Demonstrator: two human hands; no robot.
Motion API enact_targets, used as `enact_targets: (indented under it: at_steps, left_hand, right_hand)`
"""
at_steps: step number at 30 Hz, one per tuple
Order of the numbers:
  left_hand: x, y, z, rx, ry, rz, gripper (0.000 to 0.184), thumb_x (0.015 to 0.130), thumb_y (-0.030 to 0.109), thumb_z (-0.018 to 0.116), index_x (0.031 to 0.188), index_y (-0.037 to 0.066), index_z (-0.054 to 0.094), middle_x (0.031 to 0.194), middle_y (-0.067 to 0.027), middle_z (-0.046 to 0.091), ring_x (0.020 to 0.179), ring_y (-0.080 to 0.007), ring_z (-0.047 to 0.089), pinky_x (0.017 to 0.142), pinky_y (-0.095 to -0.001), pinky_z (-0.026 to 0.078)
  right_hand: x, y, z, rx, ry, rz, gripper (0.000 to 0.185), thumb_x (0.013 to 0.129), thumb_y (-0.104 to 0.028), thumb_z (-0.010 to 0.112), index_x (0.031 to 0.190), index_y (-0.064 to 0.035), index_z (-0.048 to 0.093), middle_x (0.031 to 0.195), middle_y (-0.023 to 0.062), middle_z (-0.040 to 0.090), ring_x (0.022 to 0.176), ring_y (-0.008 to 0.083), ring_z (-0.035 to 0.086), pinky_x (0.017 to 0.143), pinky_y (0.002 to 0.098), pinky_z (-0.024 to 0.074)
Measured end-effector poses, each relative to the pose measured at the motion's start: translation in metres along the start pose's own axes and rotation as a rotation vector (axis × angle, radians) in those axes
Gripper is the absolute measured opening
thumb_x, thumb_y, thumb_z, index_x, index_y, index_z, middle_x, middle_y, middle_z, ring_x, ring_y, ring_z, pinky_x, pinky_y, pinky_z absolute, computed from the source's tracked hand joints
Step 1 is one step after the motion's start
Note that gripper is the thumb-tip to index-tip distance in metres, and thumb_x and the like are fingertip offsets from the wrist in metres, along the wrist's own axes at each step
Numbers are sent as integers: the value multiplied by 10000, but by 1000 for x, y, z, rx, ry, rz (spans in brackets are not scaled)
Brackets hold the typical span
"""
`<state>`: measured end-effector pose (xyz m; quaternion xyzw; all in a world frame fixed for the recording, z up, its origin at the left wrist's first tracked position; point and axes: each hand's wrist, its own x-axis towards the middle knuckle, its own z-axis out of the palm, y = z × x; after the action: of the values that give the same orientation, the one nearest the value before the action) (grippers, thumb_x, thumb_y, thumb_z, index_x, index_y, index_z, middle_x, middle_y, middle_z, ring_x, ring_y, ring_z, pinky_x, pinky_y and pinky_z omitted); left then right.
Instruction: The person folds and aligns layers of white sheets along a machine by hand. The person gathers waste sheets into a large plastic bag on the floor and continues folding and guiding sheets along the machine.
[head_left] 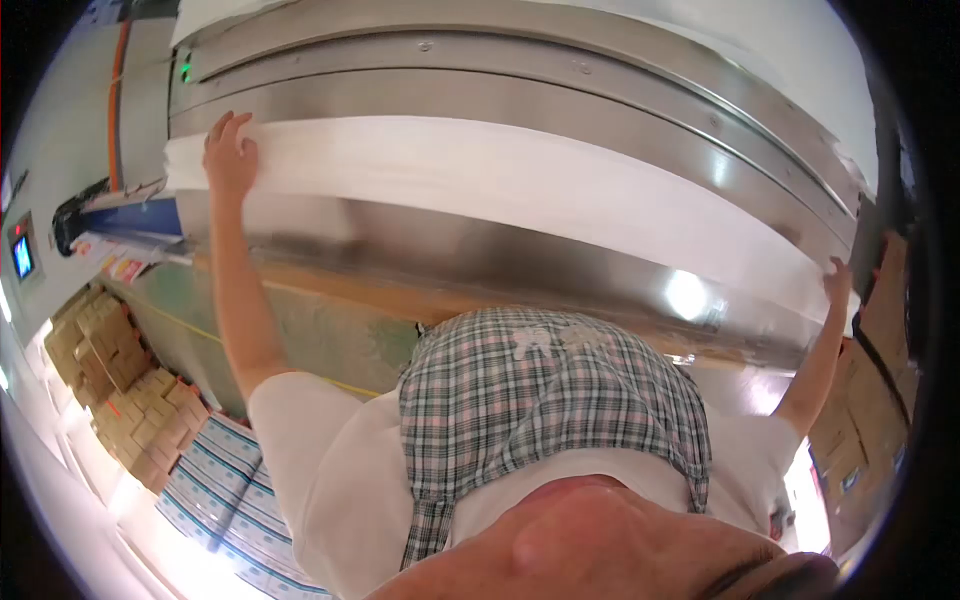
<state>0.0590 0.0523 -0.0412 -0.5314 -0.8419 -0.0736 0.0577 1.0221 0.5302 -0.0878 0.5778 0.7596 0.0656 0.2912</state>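
A long white cloth (480, 165) stretches across the metal bed of a large machine in front of me. My left hand (230, 160) rests at the cloth's left end, its fingers apart and slightly bent, with the thumb on the fabric. Far off to the right, my right hand (838, 282) touches the cloth near its other end; its fingers look spread, though they are small in the picture. Both arms reach wide. Beyond the cloth runs the machine's steel front panel (420, 90).
Green lights (186, 70) glow at the machine's left end. Stacked cardboard boxes (140, 420) and blue-white cartons (225, 490) stand behind on the left. More brown boxes (855, 430) are at the right. A small lit screen (23, 256) is on the left wall.
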Motion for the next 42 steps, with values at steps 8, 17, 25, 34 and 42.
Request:
enact_targets:
  at_steps: [8,17,25,34,42]
  left_hand:
    - [-93,95,-27,-284,258,-111,242,741,-2,499,962,59,579,1025,-117,567,986,-264,518,863,-337,395]
    - [-101,-62,12,-1080,621,-871,185,786,59,517,955,-8,551,938,-114,579,841,-224,573,756,-300,474]
    - [-95,-172,76,-1391,380,-1164,141,758,12,477,858,-85,489,782,-172,527,685,-239,568,561,-361,526]
    - [-78,-185,53,-652,-66,-1144,132,727,25,546,596,31,535,539,-64,491,407,-147,463,374,-277,426]
    - [-64,-169,78,-1527,518,-1179,187,794,12,504,976,-10,473,850,-128,549,679,-223,581,593,-292,517]
  right_hand:
    - [-145,-178,-80,624,589,8,287,825,-163,522,1092,-63,554,1108,129,534,1045,272,495,886,350,387]
    - [-207,-326,-147,895,502,-62,350,840,-237,526,1113,-17,524,1147,158,514,1080,276,483,901,337,377]
    - [-208,-360,-139,680,654,10,364,850,-254,501,1089,20,498,1121,200,498,1052,344,459,891,395,370]
    - [-203,-359,-127,615,767,18,343,861,-218,478,1108,20,468,1108,201,498,1046,347,450,892,407,362]
    - [-209,-364,-131,660,752,60,335,869,-217,465,1107,18,466,1118,200,490,1051,345,445,889,405,361]
